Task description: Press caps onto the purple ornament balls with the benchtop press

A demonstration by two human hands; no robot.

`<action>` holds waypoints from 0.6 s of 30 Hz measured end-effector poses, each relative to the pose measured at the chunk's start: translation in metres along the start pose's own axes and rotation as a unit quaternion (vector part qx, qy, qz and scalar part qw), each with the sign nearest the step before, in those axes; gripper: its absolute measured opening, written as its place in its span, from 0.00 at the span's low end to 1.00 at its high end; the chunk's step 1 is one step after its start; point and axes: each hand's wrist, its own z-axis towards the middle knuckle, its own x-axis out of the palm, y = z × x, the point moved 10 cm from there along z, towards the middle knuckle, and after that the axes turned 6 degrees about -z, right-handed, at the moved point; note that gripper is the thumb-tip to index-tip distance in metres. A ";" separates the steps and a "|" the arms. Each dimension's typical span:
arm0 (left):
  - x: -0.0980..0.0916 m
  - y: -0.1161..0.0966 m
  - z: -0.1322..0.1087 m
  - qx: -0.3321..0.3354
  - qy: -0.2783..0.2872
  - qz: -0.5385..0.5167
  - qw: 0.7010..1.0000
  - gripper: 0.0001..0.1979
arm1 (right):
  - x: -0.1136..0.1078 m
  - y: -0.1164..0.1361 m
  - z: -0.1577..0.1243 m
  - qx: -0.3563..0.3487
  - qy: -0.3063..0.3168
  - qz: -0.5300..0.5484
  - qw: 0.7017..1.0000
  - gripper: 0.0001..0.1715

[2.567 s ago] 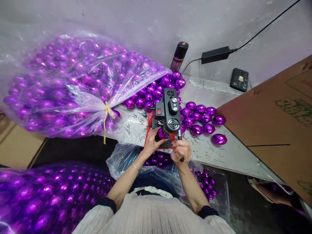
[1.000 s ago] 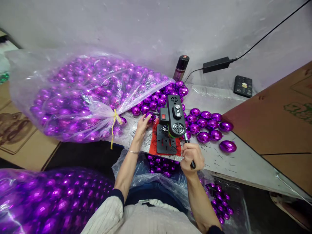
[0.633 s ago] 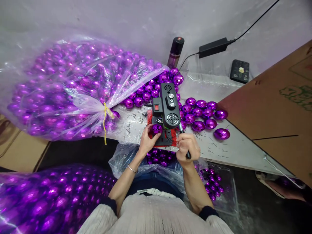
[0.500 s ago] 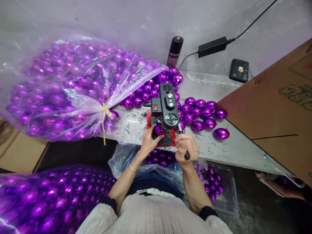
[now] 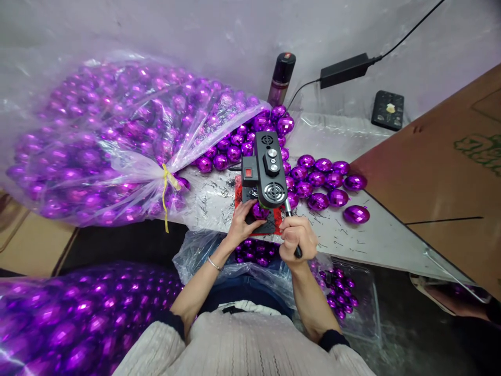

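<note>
A small black bench press (image 5: 270, 172) with a red rocker switch and round vents stands at the table's front edge, on a red mat (image 5: 238, 194). Under its head, my left hand (image 5: 241, 224) pinches a shiny purple faceted bauble (image 5: 260, 211) between thumb and fingers. My right hand (image 5: 298, 239) is wrapped round the press's lever handle (image 5: 298, 252), which slants down toward me. More purple baubles (image 5: 319, 201) lie loose on the table just right of the press. The press head partly covers the bauble in my left hand.
A big clear bag of baubles (image 5: 117, 141), tied with yellow string, fills the left. Another bag (image 5: 78, 324) lies below. A spray can (image 5: 282, 78), power adapter (image 5: 346, 70) and black case (image 5: 387, 109) are behind. A cardboard box (image 5: 438, 172) borders the right; a clear tub (image 5: 368, 303) is lower right.
Under the press head, the bauble in my left hand has shifted slightly right. My right hand keeps its grip on the lever handle, almost unmoved. The view has shifted a little.
</note>
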 end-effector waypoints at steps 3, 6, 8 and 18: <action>0.000 0.003 0.000 -0.014 0.002 -0.009 1.000 0.33 | 0.002 -0.003 -0.007 -0.009 -0.009 0.001 1.000 0.17; -0.001 0.003 0.000 -0.025 0.005 -0.015 1.000 0.33 | 0.004 -0.005 -0.015 -0.023 -0.029 -0.001 0.999 0.19; -0.001 0.003 -0.001 -0.028 0.006 -0.018 0.999 0.33 | 0.005 -0.008 -0.021 -0.026 -0.046 -0.004 0.999 0.19; 0.000 0.003 -0.002 -0.033 0.009 -0.019 0.999 0.34 | 0.009 -0.016 -0.032 0.006 -0.065 0.024 0.998 0.20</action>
